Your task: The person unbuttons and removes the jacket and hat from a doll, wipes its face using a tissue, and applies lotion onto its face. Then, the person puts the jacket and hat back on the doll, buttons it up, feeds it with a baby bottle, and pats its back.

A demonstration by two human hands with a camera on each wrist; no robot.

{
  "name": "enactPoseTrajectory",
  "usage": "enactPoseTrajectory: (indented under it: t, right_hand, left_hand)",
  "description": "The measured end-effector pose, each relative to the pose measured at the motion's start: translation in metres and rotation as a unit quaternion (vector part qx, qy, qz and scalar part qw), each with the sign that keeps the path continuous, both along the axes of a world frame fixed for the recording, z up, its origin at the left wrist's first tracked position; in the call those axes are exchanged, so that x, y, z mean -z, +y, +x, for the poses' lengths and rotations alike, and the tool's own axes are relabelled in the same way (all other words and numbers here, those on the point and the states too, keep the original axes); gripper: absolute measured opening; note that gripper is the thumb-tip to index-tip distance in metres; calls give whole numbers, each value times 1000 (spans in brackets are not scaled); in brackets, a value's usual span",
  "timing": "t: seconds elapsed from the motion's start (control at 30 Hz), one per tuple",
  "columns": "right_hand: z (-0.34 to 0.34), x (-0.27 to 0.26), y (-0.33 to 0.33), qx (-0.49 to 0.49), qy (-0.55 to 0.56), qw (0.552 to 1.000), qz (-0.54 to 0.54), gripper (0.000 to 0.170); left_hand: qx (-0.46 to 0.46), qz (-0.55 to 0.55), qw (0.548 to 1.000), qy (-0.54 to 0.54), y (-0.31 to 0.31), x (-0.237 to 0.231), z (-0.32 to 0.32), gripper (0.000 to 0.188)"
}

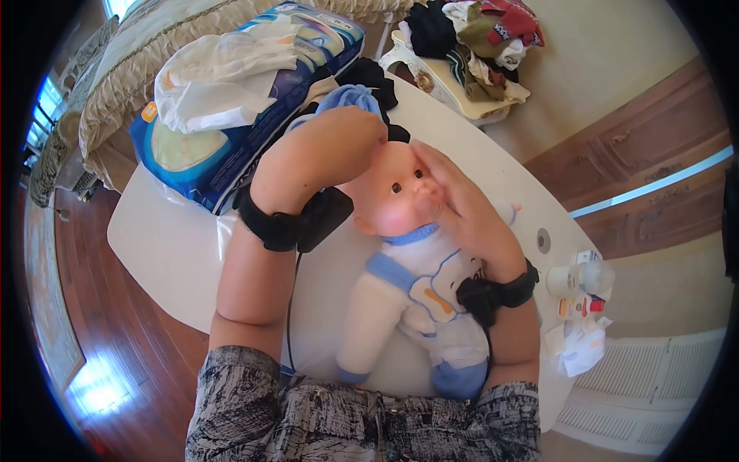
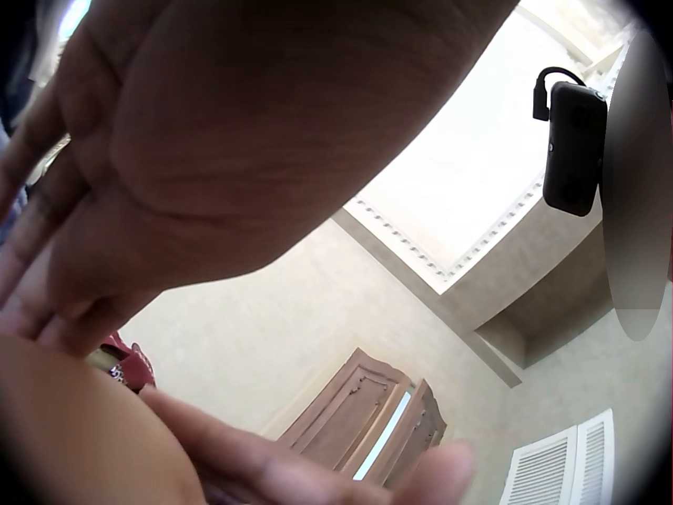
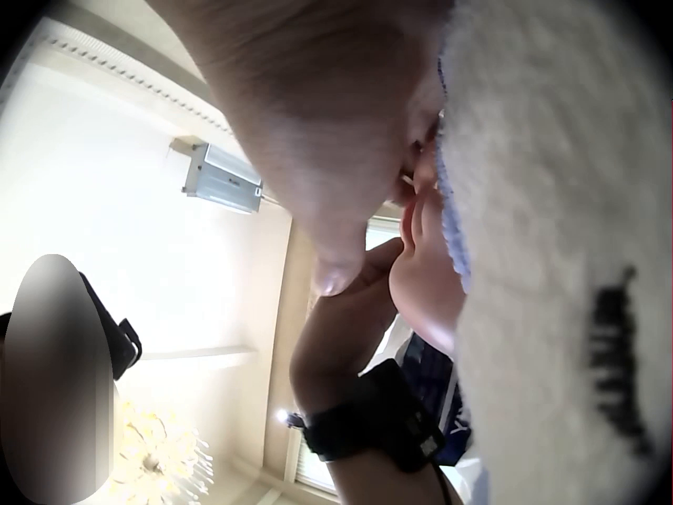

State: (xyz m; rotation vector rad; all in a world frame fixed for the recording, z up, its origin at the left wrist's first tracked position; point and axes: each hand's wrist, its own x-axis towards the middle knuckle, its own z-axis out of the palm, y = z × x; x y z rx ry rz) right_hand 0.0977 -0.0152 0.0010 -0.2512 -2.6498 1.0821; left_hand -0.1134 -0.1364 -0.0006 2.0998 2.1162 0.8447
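A baby doll lies face up on the white table, dressed in a white-and-blue outfit. My left hand bends over the crown of its head, with the fingertips hidden in the head view. In the left wrist view, the fingers of that hand stretch down to the doll's head. On the other side, my right hand lies along the doll's cheek, thumb beside its mouth. A light-blue cloth shows just beyond the left hand.
A blue diaper pack stands at left with a white diaper on top. Dark clothing lies beyond the doll. Bottles and a crumpled white wrapper are at right. Folded clothes cover a small stand behind.
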Motion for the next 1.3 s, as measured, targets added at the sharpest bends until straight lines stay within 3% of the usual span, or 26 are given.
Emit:
enactPoseTrajectory:
  t: [0.13, 0.23, 0.33, 0.43, 0.53, 0.63, 0.73, 0.83, 0.93, 1.03, 1.13, 1.23, 1.3]
  right_hand:
    - [7, -1, 7, 87, -63, 994, -27, 60]
    - [8, -7, 2, -20, 60, 998, 10, 57]
    - [7, -7, -2, -37, 63, 997, 38, 56]
    - [16, -9, 2, 81, -51, 995, -40, 54]
    - [24, -13, 7, 79, -29, 996, -3, 50]
    - [32, -30, 5, -41, 10, 999, 29, 46]
    - [37, -24, 7, 8, -8, 1000, -19, 44]
    - [35, -30, 10, 148, -183, 963, -131, 44]
    - [34, -20, 11, 51, -23, 998, -15, 43]
    - [31, -17, 8, -19, 46, 999, 6, 42]
    - [33, -13, 10, 73, -31, 996, -49, 42]
    - [34, -7, 18, 96, -99, 981, -138, 42]
    - [31, -3, 18, 97, -68, 982, -148, 43]
  left_hand:
    - [-3, -27, 1000, -1, 2, -5, 1, 23]
    - [-5, -42, 999, -7, 1, -7, 1, 23]
    - [-1, -46, 999, -10, 1, -7, 0, 23]
    - [1, -44, 999, -3, 1, -7, 0, 22]
    - [-1, -45, 999, -2, 1, -8, 0, 22]
    - [-4, -59, 998, -3, 1, -9, -1, 22]
    - [-8, -79, 997, -10, 1, -11, -1, 21]
    - [-16, -115, 993, -14, 3, -16, 1, 21]
    - [-17, -114, 993, -16, 3, -16, 1, 21]
    - [-15, -101, 995, -13, 1, -14, 1, 21]
    - [-20, -122, 992, -37, 2, -14, 0, 22]
    - [-19, -157, 984, -81, 1, -23, -1, 23]
    - [5, -164, 982, -95, -2, -31, 0, 24]
